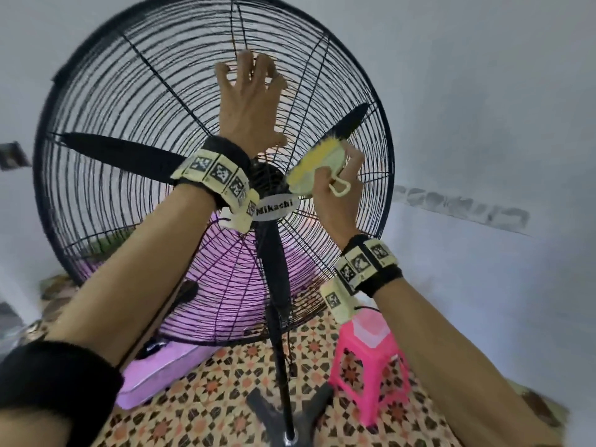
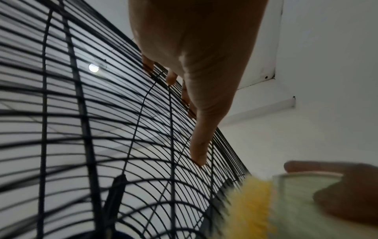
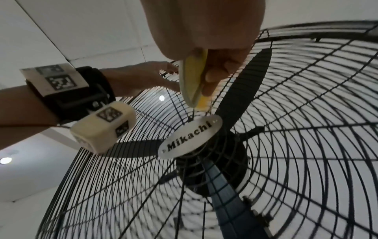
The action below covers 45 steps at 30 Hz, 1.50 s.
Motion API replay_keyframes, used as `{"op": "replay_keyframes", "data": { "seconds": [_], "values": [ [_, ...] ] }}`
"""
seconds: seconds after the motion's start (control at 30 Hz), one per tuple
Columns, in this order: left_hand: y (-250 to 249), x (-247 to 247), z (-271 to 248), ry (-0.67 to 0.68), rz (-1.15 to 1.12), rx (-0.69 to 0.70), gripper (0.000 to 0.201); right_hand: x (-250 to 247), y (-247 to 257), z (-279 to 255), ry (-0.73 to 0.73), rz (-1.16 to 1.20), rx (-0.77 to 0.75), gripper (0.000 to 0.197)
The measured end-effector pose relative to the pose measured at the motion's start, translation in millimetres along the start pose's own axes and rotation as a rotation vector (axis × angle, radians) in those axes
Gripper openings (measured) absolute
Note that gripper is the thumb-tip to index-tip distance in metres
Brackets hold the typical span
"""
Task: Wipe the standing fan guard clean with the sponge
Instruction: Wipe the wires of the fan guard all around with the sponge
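Observation:
A big black wire fan guard (image 1: 129, 91) fills the head view, with a "Mikachi" badge (image 1: 274, 208) at its hub. High on the guard, my left hand (image 1: 248, 101) has its fingers spread and hooked into the wires. The left wrist view shows the fingertips (image 2: 170, 79) poking through the guard (image 2: 81, 113) and the thumb lying on it. My right hand (image 1: 335, 201) grips a yellow sponge (image 1: 317, 166) with a pale backing and loop. The sponge is held against the wires just right of the hub, also seen as the sponge (image 3: 193, 77) in the right wrist view.
The fan's pole (image 1: 280, 350) drops to a dark base (image 1: 290, 424) on a patterned tile floor. A pink stool (image 1: 371, 359) carrying a translucent tub (image 1: 369, 327) stands at the lower right. A purple mat (image 1: 161, 372) lies at the lower left. White walls stand behind.

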State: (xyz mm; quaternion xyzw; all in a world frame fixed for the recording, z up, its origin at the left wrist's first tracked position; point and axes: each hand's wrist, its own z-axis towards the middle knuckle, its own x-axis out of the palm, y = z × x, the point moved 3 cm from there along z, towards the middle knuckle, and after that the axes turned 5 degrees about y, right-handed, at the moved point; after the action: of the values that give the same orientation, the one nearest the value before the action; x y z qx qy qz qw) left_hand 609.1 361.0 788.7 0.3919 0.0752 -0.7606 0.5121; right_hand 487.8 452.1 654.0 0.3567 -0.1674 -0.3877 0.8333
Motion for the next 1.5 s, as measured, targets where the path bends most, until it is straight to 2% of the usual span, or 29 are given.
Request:
{"op": "replay_keyframes", "data": {
  "seconds": [0.1,0.27,0.43,0.53,0.63,0.8,0.97,1.1,1.3,1.43,1.5],
  "values": [
    [-2.7,0.3,0.3,-0.002,-0.005,-0.002,0.096,3.8,0.6,-0.9,0.152,0.060,0.034,0.036],
    [0.6,0.5,-0.6,-0.009,-0.013,-0.012,0.096,5.1,14.6,11.2,0.149,-0.010,-0.127,0.034],
    [-0.6,-2.4,-1.2,-0.001,-0.017,-0.017,0.093,9.0,7.9,17.2,0.268,-0.496,-0.106,0.042],
    [-3.2,-2.6,-0.1,-0.005,-0.019,-0.022,0.093,4.2,12.1,27.1,0.194,-0.318,-0.093,0.037],
    [-1.7,-1.8,-1.8,-0.016,-0.016,-0.024,0.093,1.7,15.2,21.3,0.157,-0.114,-0.183,0.036],
    [-4.0,-3.7,-0.1,0.007,0.000,-0.040,0.095,0.7,8.5,26.4,0.196,-0.253,-0.036,0.039],
    [-5.1,-0.9,-1.3,-0.028,0.013,-0.032,0.094,10.5,23.2,31.2,0.203,-0.192,-0.184,0.038],
    [-3.7,-1.9,-0.8,-0.023,0.023,-0.036,0.094,7.8,13.1,36.2,0.247,-0.319,-0.074,0.038],
    [-2.5,0.3,-1.7,-0.041,0.001,-0.022,0.092,5.9,28.6,43.0,0.207,-0.162,-0.214,0.038],
    [-1.8,-1.2,-1.2,-0.006,-0.004,-0.036,0.095,-1.1,13.3,42.7,0.246,-0.272,-0.111,0.040],
    [-0.8,-1.8,-1.9,-0.002,-0.007,-0.042,0.096,-7.7,16.5,47.4,0.258,-0.246,-0.104,0.040]
  ]
}}
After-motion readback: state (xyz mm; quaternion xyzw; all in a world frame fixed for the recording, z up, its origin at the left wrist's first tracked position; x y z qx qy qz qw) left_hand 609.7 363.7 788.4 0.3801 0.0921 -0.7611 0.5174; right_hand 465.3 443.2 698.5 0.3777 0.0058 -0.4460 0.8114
